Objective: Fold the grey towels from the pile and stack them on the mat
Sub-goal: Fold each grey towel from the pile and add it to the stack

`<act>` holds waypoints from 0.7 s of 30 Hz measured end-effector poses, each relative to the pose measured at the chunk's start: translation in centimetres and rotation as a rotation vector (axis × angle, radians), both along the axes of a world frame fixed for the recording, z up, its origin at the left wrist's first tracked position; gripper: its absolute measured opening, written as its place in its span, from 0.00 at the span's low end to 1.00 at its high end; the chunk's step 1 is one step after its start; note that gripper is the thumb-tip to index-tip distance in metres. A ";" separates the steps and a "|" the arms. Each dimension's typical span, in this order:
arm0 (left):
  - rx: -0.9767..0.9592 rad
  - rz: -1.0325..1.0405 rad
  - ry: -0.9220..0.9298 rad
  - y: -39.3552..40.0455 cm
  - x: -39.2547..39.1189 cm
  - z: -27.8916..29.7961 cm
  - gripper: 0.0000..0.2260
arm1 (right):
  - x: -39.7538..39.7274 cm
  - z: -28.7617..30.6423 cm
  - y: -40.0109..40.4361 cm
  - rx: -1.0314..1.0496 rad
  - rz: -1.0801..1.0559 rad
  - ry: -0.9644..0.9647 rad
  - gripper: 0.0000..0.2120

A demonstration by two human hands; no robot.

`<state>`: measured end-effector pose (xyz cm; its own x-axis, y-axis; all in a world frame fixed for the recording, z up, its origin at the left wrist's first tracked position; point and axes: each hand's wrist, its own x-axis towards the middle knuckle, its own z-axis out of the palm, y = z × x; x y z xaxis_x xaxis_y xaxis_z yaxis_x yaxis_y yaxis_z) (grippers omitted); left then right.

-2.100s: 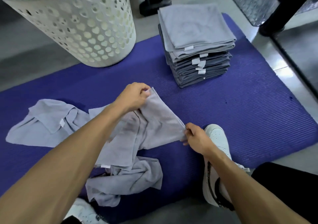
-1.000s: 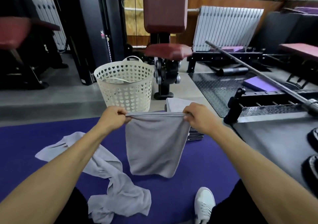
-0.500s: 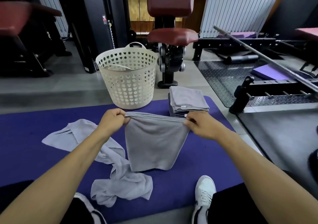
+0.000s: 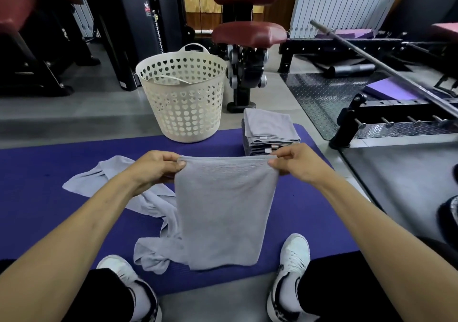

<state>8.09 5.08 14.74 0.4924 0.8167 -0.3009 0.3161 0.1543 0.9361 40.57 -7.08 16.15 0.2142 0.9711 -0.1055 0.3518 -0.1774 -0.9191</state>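
Two hands hold one grey towel [image 4: 223, 212] up in the centre of the frame. The left hand [image 4: 155, 170] pinches its top left corner between thumb and curled fingers, and the right hand [image 4: 295, 164] pinches the top right corner the same way. The towel hangs down from that taut top edge, apparently already doubled, with its bottom edge near the front of the purple mat [image 4: 49, 173].

Behind the right hand, toward the upper middle, a stack of folded towels [image 4: 269, 129] sits on the far edge of the mat. To the lower left, the pile [image 4: 151, 202] of unfolded towels lies crumpled on the mat, partly hidden by the hanging towel. A white basket [image 4: 183, 98] stands at upper centre left.

The cloth looks light, soft and limp, so it should drape and sag wherever it is unsupported; it carries no risk of breaking. Corners and the top edge seem the best places to grip, kept stretched apart so the layers stay aligned for the next fold.
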 end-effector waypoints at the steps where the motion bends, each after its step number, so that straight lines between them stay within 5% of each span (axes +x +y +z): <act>1: -0.003 0.008 0.004 0.3 0.2 -0.5 0.06 | 0.1 -0.2 0.7 -0.027 0.011 -0.037 0.03; 8: 0.041 0.275 0.092 6.1 3.5 -4.4 0.06 | 1.5 -4.1 8.5 -0.124 -0.052 -0.229 0.11; 14: 0.307 0.451 0.119 12.0 6.3 -3.5 0.06 | 1.5 -3.7 14.4 0.099 -0.120 -0.281 0.06; 21: 0.417 0.360 0.219 10.0 5.2 -6.6 0.04 | 1.4 -6.0 12.7 0.066 -0.023 -0.268 0.04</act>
<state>13.28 15.06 8.15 0.1248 0.9920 0.0180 0.5047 -0.0791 0.8596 41.96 5.62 10.17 0.2483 0.9684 0.0216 0.5801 -0.1308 -0.8040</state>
